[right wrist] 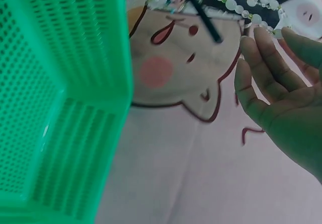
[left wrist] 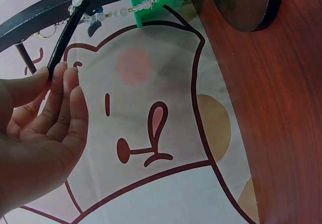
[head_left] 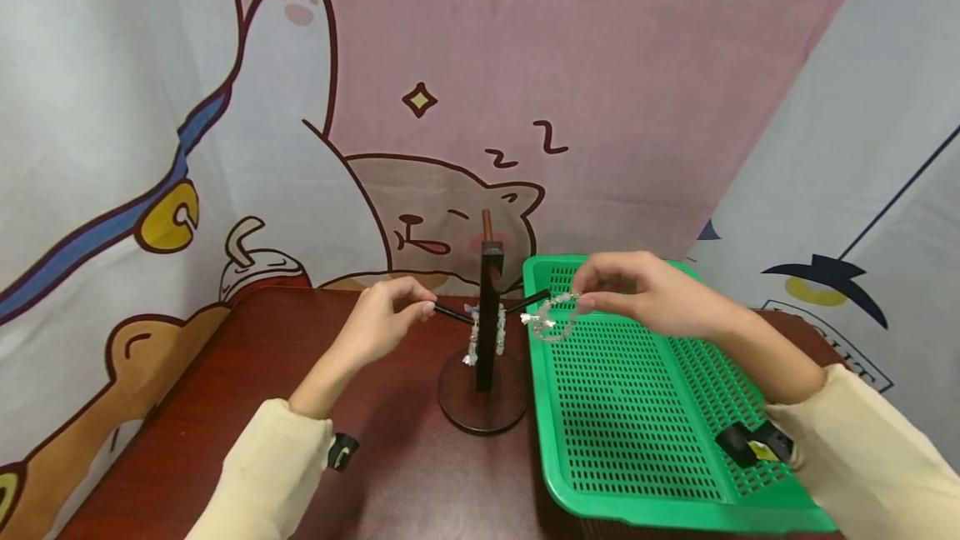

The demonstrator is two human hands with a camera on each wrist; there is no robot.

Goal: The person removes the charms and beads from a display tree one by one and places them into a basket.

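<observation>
A dark display stand [head_left: 486, 357] with a round base stands upright on the table, several pegs sticking out from its post. My left hand [head_left: 382, 319] pinches the end of its left black peg [left wrist: 64, 40] between thumb and fingertips. Beaded bracelets [head_left: 501, 336] hang from the pegs close beside the post. Between thumb and fingers, my right hand [head_left: 637, 294] holds another bracelet [right wrist: 256, 19] of clear and whitish beads with a pale charm. That bracelet hangs over the basket's left edge, just off the tip of the right peg [head_left: 534, 300].
A green perforated basket [head_left: 552, 457] sits right of the stand, under my right forearm. The reddish-brown table [head_left: 300, 457] reaches back to a cartoon-printed cloth [head_left: 600, 65]. Upper brown pegs [head_left: 487, 225] project from the stand's top.
</observation>
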